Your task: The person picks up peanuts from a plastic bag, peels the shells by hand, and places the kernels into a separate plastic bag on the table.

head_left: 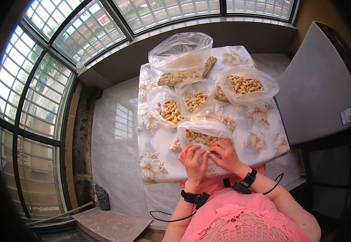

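Note:
My left hand (194, 161) and my right hand (225, 155) meet at the table's near edge. Between their fingertips is a small pale peanut (208, 152), pinched from both sides. Just beyond my hands lies an open plastic bag of peanuts (205, 128), its rim folded back. Behind it stand two more open bags, a left one (169, 111) and a middle one (196, 101), both with peanuts inside. A wider open bag of peanuts (246, 85) sits at the right. At the back is a large clear bag (180, 60) with peanuts at its bottom.
A flowered white cloth covers the table (260, 137). To the right stands a grey appliance (320, 84) with a label. Barred windows run along the left and back. A flat board (113, 222) lies on the floor at lower left. Black wrist straps with cables are on both forearms.

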{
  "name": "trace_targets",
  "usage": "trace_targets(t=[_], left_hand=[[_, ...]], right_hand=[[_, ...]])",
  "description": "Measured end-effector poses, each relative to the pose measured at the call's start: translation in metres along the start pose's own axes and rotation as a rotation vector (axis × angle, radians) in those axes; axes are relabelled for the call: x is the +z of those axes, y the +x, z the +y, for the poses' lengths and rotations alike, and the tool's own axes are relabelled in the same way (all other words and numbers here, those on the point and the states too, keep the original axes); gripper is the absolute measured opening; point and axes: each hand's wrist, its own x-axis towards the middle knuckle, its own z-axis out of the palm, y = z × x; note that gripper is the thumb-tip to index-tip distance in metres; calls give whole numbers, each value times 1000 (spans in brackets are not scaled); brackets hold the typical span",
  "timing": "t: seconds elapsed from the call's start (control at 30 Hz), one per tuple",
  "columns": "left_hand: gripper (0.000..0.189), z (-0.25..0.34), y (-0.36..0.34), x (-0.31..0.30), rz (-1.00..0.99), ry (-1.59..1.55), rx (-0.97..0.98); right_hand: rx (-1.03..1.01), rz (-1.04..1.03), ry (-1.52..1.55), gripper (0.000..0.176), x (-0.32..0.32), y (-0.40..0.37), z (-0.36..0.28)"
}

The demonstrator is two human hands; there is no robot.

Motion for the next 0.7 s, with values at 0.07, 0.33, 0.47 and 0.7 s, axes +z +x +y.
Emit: trace_targets(t=[0.07,0.33,0.47,0.7], left_hand=[[12,0,0,0,-1,-1,-1],[12,0,0,0,-1,3,8],[12,0,0,0,-3,-3,5],[12,-1,0,0,-5,-3,9]], right_hand=[[0,-1,-2,19,0,0,0],[-1,0,1,20,0,0,-1],[-1,-4,2,20,-1,0,0],[-2,-1,-4,19,1,-1,1]])
